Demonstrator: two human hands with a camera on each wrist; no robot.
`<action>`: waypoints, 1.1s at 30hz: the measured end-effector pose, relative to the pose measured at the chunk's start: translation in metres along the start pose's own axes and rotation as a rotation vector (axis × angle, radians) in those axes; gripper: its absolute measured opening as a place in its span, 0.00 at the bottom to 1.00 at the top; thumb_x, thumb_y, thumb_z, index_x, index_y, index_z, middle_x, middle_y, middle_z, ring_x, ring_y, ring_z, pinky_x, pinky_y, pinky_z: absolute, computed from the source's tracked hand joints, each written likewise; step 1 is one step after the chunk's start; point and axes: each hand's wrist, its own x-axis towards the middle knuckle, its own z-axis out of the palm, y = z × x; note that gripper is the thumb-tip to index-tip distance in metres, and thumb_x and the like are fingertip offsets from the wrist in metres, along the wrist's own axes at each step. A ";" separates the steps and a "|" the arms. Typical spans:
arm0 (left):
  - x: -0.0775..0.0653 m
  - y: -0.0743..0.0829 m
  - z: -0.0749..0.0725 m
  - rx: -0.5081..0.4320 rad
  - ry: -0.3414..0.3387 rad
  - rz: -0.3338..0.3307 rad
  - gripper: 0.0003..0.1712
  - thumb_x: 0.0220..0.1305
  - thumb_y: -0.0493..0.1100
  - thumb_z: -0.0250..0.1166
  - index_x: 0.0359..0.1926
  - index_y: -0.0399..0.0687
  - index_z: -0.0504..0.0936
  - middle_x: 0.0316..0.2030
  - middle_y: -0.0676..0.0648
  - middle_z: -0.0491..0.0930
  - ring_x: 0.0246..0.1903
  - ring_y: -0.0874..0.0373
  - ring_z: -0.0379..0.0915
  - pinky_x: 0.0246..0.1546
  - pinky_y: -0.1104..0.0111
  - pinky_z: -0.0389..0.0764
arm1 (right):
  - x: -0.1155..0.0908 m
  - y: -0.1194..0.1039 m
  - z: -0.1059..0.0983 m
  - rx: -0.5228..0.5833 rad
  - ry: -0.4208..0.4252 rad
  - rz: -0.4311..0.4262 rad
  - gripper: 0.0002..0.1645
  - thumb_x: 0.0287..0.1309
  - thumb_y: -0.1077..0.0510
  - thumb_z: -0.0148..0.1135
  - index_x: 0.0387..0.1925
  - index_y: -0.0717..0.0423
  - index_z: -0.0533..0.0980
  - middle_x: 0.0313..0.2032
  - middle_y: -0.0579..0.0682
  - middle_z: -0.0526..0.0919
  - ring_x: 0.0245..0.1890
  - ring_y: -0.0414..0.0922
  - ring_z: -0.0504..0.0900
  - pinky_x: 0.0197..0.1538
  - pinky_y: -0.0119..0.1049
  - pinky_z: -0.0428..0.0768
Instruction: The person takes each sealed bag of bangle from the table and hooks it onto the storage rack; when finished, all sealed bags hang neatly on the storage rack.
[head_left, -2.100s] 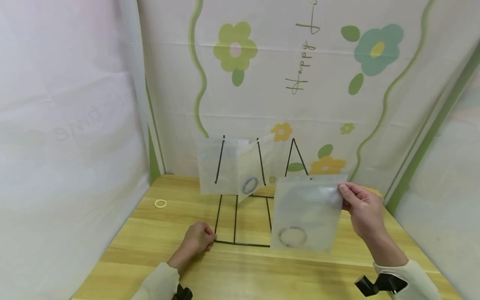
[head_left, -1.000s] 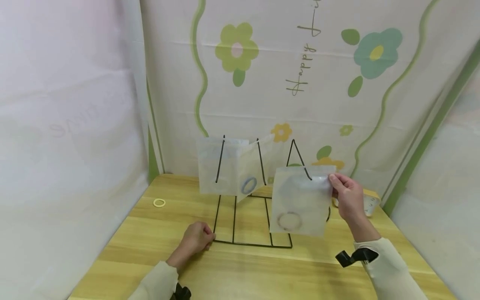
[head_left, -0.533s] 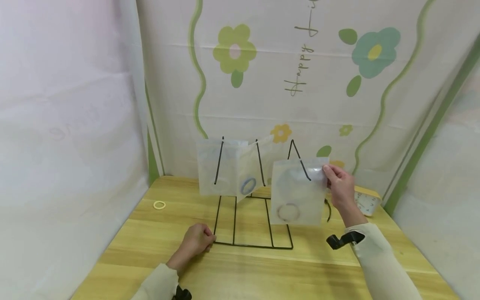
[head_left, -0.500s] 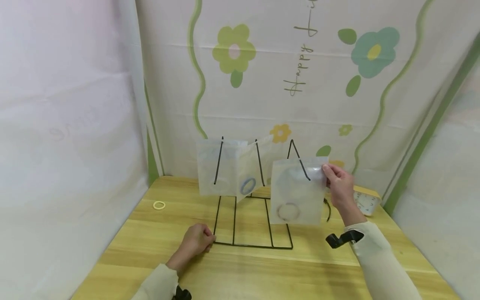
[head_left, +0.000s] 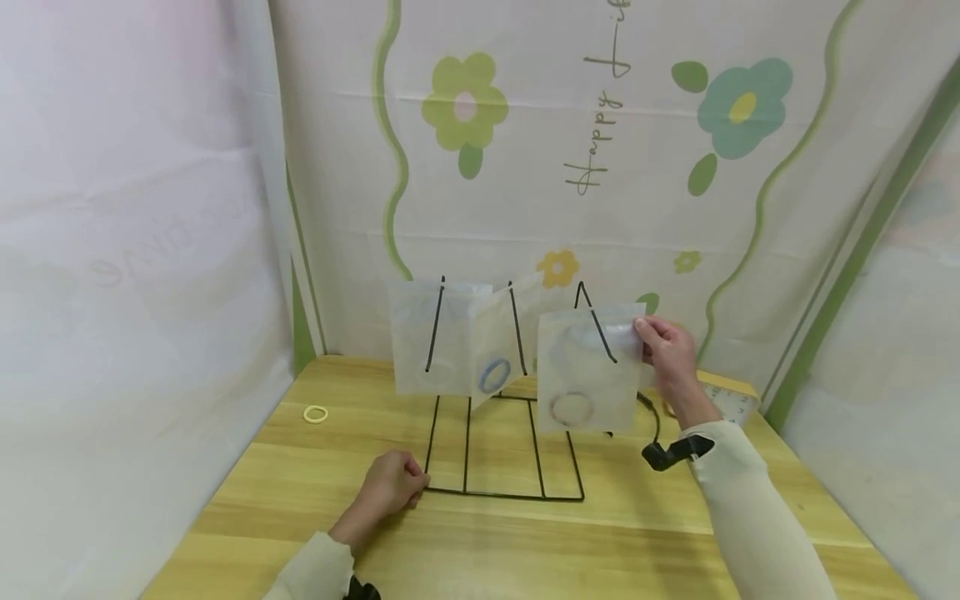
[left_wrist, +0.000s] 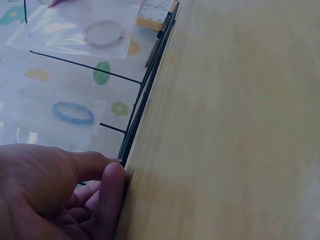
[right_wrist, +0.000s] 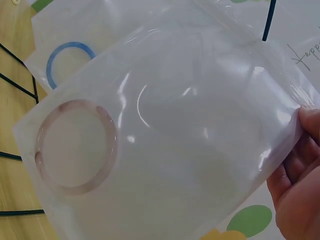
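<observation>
In the head view, my left hand (head_left: 388, 485) pinches the front left corner of a black wire display rack (head_left: 504, 496) at the table top. My right hand (head_left: 669, 357) grips the upper right corner of a clear zip bag (head_left: 561, 354), thumb in front. The rack's right hook (head_left: 602, 329) passes through the top of this bag. Inside lies a brownish-pink bangle (right_wrist: 112, 145), plain in the right wrist view. The middle hook carries another bag (head_left: 491, 333) with a blue bangle (head_left: 484, 382). A third bag (head_left: 412, 342) hangs on the left hook; its contents are too faint to tell.
A pale yellow ring (head_left: 306, 414) lies on the wooden table (head_left: 480, 550) at the left. A yellow and white clock (head_left: 731, 396) stands at the back right, partly behind my right arm. A dark cord-like piece (head_left: 657, 421) lies near it. Printed cloth walls surround the table.
My right hand has moved away from me, up and left in view, sliding its bag back along the right hook from the hook's tip. My left hand keeps its hold on the rack.
</observation>
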 end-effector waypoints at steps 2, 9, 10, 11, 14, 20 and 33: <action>0.000 0.000 0.001 -0.003 -0.004 0.002 0.11 0.61 0.39 0.68 0.24 0.45 0.77 0.12 0.51 0.76 0.12 0.61 0.70 0.15 0.72 0.65 | 0.004 0.001 0.002 -0.002 0.010 0.001 0.06 0.63 0.50 0.64 0.35 0.47 0.81 0.33 0.37 0.83 0.31 0.34 0.82 0.33 0.27 0.80; -0.001 -0.003 0.002 0.002 -0.011 -0.009 0.11 0.61 0.39 0.68 0.24 0.46 0.77 0.12 0.51 0.76 0.12 0.61 0.71 0.14 0.73 0.65 | 0.020 0.006 0.010 0.026 0.055 0.062 0.04 0.63 0.51 0.64 0.35 0.45 0.82 0.33 0.39 0.82 0.31 0.36 0.80 0.34 0.27 0.79; -0.002 -0.003 0.002 0.001 -0.014 -0.006 0.11 0.61 0.39 0.68 0.24 0.46 0.77 0.13 0.52 0.76 0.12 0.61 0.71 0.14 0.73 0.65 | 0.022 0.007 0.011 0.031 0.062 0.070 0.04 0.64 0.51 0.64 0.35 0.44 0.82 0.33 0.39 0.82 0.31 0.36 0.80 0.34 0.27 0.79; -0.002 -0.003 0.002 0.002 -0.016 -0.003 0.11 0.61 0.39 0.68 0.24 0.46 0.77 0.13 0.52 0.76 0.12 0.61 0.71 0.14 0.74 0.64 | 0.024 0.007 0.012 0.035 0.067 0.078 0.04 0.64 0.51 0.64 0.35 0.44 0.81 0.33 0.39 0.81 0.32 0.35 0.80 0.34 0.27 0.79; -0.002 -0.002 0.001 -0.003 -0.014 0.001 0.10 0.61 0.39 0.68 0.24 0.46 0.77 0.13 0.52 0.76 0.12 0.61 0.71 0.14 0.73 0.65 | 0.031 0.008 0.015 0.053 0.079 0.090 0.04 0.64 0.51 0.64 0.33 0.44 0.81 0.32 0.39 0.81 0.31 0.34 0.79 0.33 0.26 0.78; -0.001 -0.001 -0.001 0.005 0.002 0.005 0.11 0.61 0.38 0.68 0.24 0.46 0.77 0.12 0.52 0.76 0.12 0.61 0.71 0.14 0.73 0.65 | 0.043 0.007 0.020 0.027 0.109 0.084 0.08 0.63 0.48 0.64 0.37 0.47 0.81 0.32 0.38 0.78 0.30 0.34 0.76 0.31 0.25 0.76; -0.002 0.002 0.000 0.022 0.010 0.021 0.10 0.60 0.38 0.68 0.24 0.46 0.77 0.12 0.53 0.75 0.11 0.62 0.70 0.13 0.74 0.64 | 0.049 0.010 0.023 -0.080 0.167 0.097 0.18 0.64 0.45 0.62 0.47 0.52 0.81 0.36 0.40 0.75 0.34 0.38 0.71 0.33 0.27 0.72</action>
